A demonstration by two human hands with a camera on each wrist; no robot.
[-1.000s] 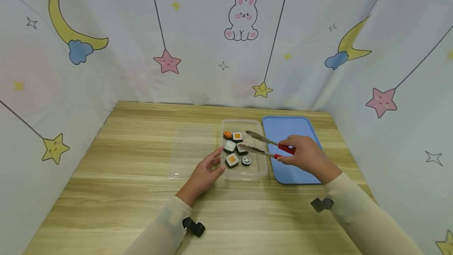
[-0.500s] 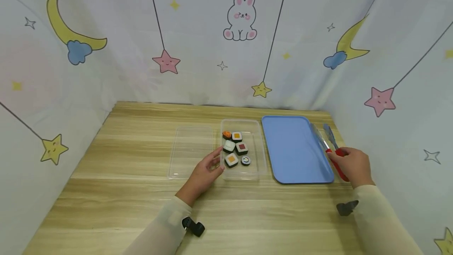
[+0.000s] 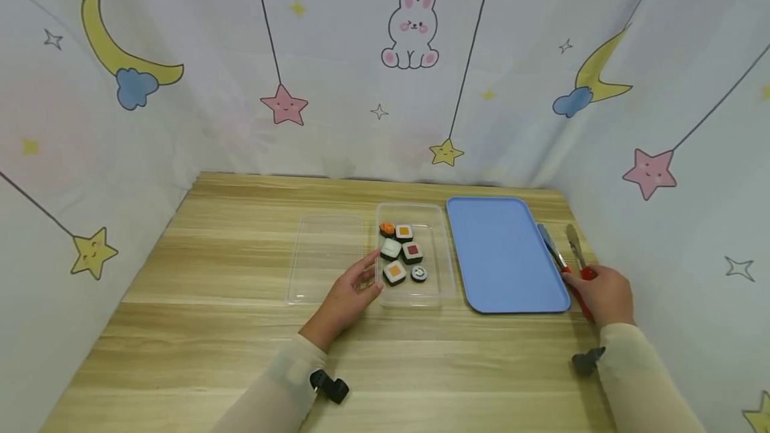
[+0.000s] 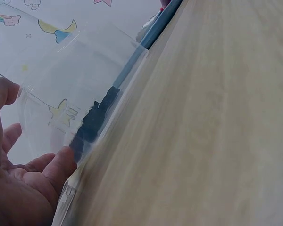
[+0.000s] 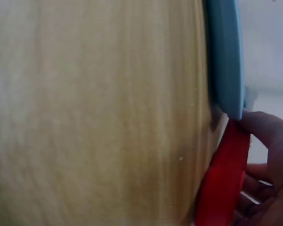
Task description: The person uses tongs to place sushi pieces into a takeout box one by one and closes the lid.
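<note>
My left hand [image 3: 345,296] rests against the left wall of a clear plastic container [image 3: 446,266], thumb and fingers spread along it. Inside lie several sushi pieces, among them an orange-topped one [image 3: 387,229], a square one with a dark red centre [image 3: 412,252] and a small round one [image 3: 418,274]. Right of the blue tray [image 3: 508,252], my right hand [image 3: 606,294] holds metal tongs [image 3: 573,246] by their red handles [image 5: 224,181]. The tongs' arms are spread apart, pointing to the back, with nothing between them.
A clear lid [image 3: 325,259] lies flat on the wooden table [image 3: 240,339], left of the container. The blue tray stands close to the container's right side. A patterned white curtain [image 3: 349,139] hangs behind the table and along both sides.
My right hand has carried the tongs from above the sushi, across the tray, to the table's right side, then slightly towards me. My left hand stays at the container.
</note>
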